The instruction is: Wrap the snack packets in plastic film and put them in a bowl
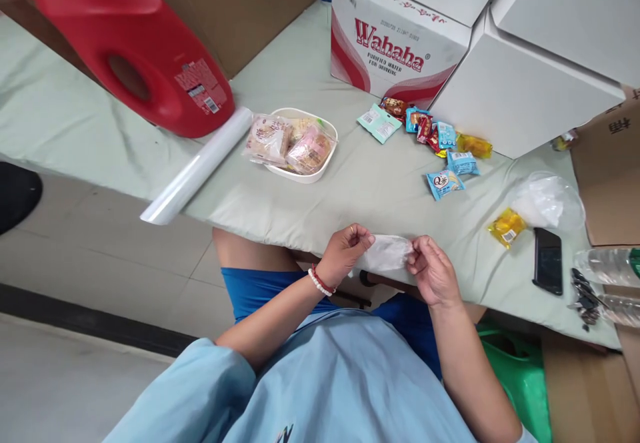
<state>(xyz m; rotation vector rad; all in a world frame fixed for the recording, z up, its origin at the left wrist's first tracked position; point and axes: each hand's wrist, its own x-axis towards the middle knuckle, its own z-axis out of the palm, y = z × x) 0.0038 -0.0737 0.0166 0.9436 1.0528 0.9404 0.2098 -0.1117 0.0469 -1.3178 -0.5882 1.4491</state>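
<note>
Pinching the left end of a thin white piece (386, 252) between thumb and fingertips, the left hand (347, 250) faces the right hand (434, 270), whose thumb and fingers pinch the right end; the piece is drawn out fairly flat between them, at the near edge of the cloth-covered table (325, 210); whether it is a small bag, a wrapper or a tissue cannot be told. Judging by how things lie, the handling is partway; the piece is spread out, but neither end is let go and it is not yet set down; whether it is open or holds anything does not show. Farther left, wrapped pastries (270, 138) lie in a white tray (306, 178), apparently unopened, just beside a roll of film (197, 166); on the far right, small snack packets (445, 182) lie loose, near a white carton (395, 46); nearer, at the right, lies a phone (549, 260), touched by neither hand.
</note>
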